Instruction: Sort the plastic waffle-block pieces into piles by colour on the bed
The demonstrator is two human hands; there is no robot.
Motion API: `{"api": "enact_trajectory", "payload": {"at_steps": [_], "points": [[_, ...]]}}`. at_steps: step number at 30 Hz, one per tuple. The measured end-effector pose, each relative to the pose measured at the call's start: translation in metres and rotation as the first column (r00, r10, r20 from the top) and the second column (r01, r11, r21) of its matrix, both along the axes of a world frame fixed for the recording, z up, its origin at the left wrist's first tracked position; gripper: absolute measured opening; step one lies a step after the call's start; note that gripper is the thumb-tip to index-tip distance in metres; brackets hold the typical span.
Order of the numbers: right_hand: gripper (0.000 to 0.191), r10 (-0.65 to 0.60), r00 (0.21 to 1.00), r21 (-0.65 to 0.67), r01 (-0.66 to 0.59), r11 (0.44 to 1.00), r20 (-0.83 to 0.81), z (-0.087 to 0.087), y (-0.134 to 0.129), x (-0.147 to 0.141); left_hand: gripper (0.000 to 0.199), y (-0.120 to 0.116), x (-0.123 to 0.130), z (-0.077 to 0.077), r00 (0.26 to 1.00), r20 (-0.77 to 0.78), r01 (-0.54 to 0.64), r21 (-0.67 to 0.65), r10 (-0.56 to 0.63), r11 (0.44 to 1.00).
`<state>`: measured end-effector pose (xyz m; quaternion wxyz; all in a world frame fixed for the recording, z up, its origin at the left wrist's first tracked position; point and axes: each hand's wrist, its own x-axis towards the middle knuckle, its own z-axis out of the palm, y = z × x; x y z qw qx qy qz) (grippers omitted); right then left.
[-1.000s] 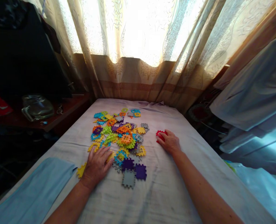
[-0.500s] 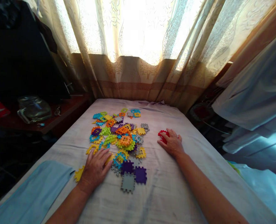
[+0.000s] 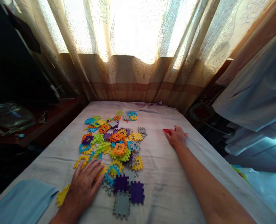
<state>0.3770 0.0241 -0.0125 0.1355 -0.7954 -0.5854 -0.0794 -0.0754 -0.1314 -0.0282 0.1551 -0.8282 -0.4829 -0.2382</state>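
A loose heap of colourful interlocking plastic tiles (image 3: 119,149) spreads over the left half of the sheeted bed. My left hand (image 3: 85,182) lies flat at the heap's near-left edge, fingers stretched over yellow tiles and holding nothing. One yellow tile (image 3: 62,195) pokes out left of that wrist. Off to the right, my right hand (image 3: 178,137) has its fingers round a red tile (image 3: 167,131), seen nearly edge-on and partly hidden by the hand. Closest to me lie a grey square tile (image 3: 122,204) and a purple square tile (image 3: 137,192).
Light blue cloth (image 3: 21,202) covers the bed's near-left corner. A dark wooden stand (image 3: 67,109) at left carries a glass jug (image 3: 10,116) and a black screen (image 3: 14,59). Patterned curtains (image 3: 133,74) hang behind the bed, and pale clothes (image 3: 256,81) hang at right.
My right hand has closed in on the red tile, which has tilted from flat to nearly edge-on. My left hand stays on the yellow tiles. The view has shifted closer to the heap.
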Motion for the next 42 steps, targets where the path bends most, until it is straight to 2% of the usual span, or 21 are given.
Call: {"api": "enact_trajectory", "payload": {"at_steps": [7,14,21,25,31,36,42], "points": [[0.047,-0.127,0.991,0.058,0.128,0.99,-0.029,-0.011,0.049,0.037,0.035,0.0,-0.002,0.003,0.999,-0.033,-0.006,0.016,0.007,1.0],[0.049,-0.194,0.979,0.11,0.2,0.974,-0.066,-0.023,0.093,0.057,0.043,-0.004,-0.001,0.007,0.996,-0.092,-0.006,0.009,0.007,1.0],[0.049,-0.161,0.986,0.178,0.167,0.97,-0.049,-0.028,0.11,0.061,0.042,-0.008,0.0,0.006,0.996,-0.084,-0.042,-0.045,0.038,0.998],[0.049,-0.124,0.992,0.226,0.118,0.967,0.014,-0.026,0.105,0.056,0.04,-0.008,0.002,0.006,0.996,-0.074,-0.048,-0.06,0.043,0.997],[0.041,0.031,0.992,0.28,-0.064,0.958,0.122,-0.02,0.082,0.034,0.037,-0.008,0.005,0.008,0.997,-0.039,-0.069,-0.095,0.065,0.993],[0.04,0.147,0.981,0.273,-0.178,0.946,0.129,-0.017,0.043,0.002,0.035,-0.008,0.01,0.007,0.998,0.015,-0.065,-0.091,0.066,0.994],[0.041,0.215,0.976,0.232,-0.214,0.949,0.021,-0.016,-0.017,-0.046,0.029,-0.011,0.017,0.013,0.997,0.062,-0.036,-0.066,0.04,0.997]]}}
